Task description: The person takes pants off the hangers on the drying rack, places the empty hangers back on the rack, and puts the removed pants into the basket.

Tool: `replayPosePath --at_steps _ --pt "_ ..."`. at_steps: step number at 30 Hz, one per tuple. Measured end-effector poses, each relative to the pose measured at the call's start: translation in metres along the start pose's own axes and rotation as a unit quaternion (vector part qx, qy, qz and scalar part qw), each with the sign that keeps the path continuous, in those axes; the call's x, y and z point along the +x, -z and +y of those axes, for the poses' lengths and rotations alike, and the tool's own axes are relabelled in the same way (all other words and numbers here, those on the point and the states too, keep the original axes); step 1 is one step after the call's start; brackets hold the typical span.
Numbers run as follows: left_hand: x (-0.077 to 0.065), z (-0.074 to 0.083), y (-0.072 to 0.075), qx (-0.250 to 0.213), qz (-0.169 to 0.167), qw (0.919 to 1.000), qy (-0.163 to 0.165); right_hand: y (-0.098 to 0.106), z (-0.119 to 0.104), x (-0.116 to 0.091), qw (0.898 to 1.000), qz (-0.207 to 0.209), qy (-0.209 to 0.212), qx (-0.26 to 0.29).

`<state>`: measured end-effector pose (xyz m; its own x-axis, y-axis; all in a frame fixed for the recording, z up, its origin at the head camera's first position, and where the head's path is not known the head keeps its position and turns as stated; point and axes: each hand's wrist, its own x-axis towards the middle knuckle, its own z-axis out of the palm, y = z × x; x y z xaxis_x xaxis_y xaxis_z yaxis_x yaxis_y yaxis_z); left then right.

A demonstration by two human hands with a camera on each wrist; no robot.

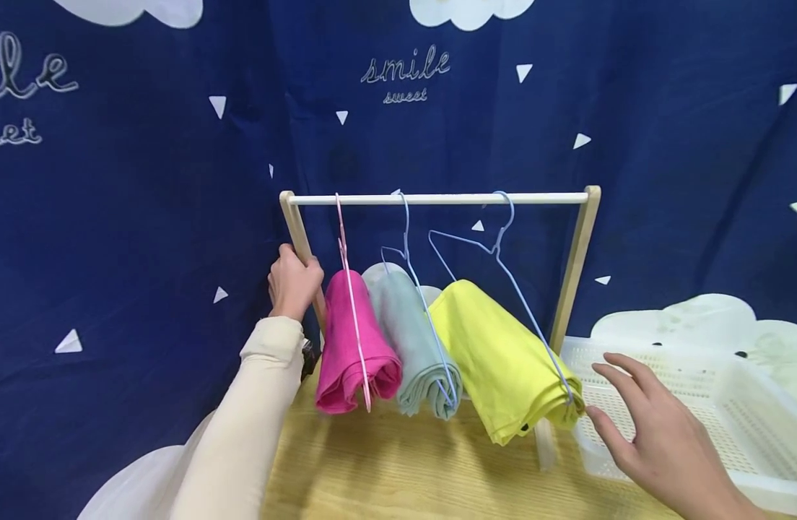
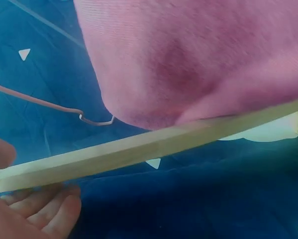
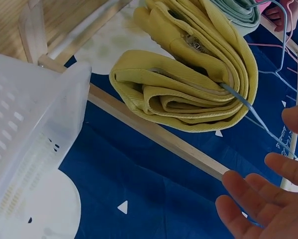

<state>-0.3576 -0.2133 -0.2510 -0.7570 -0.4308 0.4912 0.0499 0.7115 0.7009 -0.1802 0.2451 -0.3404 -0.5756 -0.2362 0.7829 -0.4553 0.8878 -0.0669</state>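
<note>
A small wooden rack with a white rail stands on the table. Three wire hangers hang from the rail, carrying a folded pink cloth, a grey-green cloth and a yellow cloth. My left hand grips the rack's left post, with the pink cloth right beside it. My right hand hovers with fingers spread just right of the yellow cloth, close to its lower end and holding nothing. The blue hanger wire runs through the yellow fold.
A white perforated plastic basket sits to the right of the rack, under my right hand. A dark blue curtain with white clouds and triangles hangs behind. The wooden tabletop lies in front of the rack.
</note>
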Motion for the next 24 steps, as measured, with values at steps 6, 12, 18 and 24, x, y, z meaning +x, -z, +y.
replayPosePath --at_steps 6,12,18,24 --pt "0.010 0.007 -0.003 -0.031 -0.006 0.9995 -0.006 -0.002 0.005 0.003 1.000 0.018 0.013 -0.006" --pt "0.019 0.002 0.006 -0.030 -0.007 0.9993 -0.024 -0.007 0.005 0.009 1.000 0.021 0.014 -0.003" --pt "0.022 -0.002 0.003 -0.024 -0.004 0.9991 -0.035 -0.009 0.002 0.008 1.000 0.004 -0.003 0.009" --pt "0.018 -0.003 -0.005 -0.020 0.030 0.9978 -0.055 -0.010 0.002 0.005 1.000 -0.001 -0.009 0.007"
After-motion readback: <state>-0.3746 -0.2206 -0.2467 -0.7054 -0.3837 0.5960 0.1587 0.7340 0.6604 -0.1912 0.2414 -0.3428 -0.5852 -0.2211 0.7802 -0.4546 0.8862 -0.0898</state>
